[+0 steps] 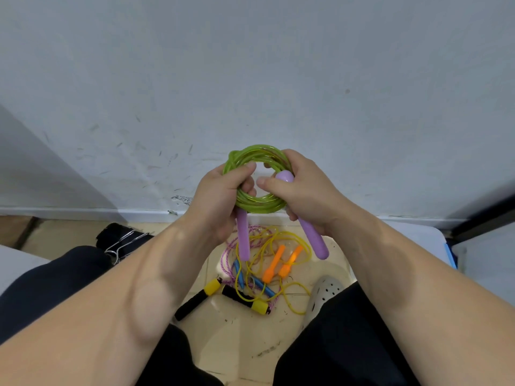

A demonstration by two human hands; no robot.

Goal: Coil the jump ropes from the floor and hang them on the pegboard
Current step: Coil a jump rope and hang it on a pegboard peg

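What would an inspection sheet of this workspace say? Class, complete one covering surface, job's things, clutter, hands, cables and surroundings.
Surface: beige tiled floor, specks of dirt.
Job's things: green rope coiled and held up, purple handles hanging down; yellow rope with orange handles, pink rope with blue handles, and black-and-yellow handles tangled on the floor.
Clutter: metal wire pieces on a black object; grey perforated shoe.
Hands: left hand grips the coil; right hand grips the coil and one handle.
Cables: nothing seen.
Surroundings: scuffed white wall; pegboard not in view.
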